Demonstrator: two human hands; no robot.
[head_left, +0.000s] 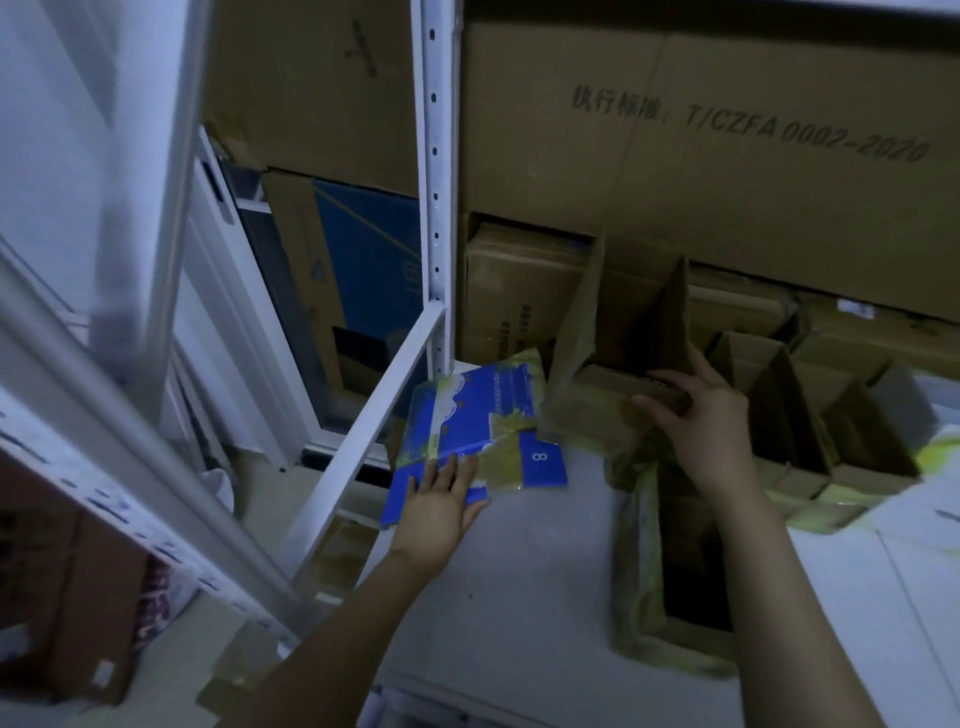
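Pressing down with straight, slightly spread fingers, our left hand (441, 499) lies flat on the blue printed packs (467, 415). These sit in a loose, overlapping pile on the white shelf board (545, 571), close to its left edge; we judge the palm is there to stop the film-wrapped pile sliding off. One pack marked 8 (540, 460) juts out to the right. Our right hand (701, 415) curls thumb and fingers round a cardboard flap (613, 384) of the open carton (639, 322) just beside the packs, probably to hold it open or steady it. Whether more packs are inside we cannot tell. A second opened carton (691, 587) gapes nearer to us, under the right forearm. Behind stand the white perforated upright (434, 156) and a big printed shipping carton (727, 156)
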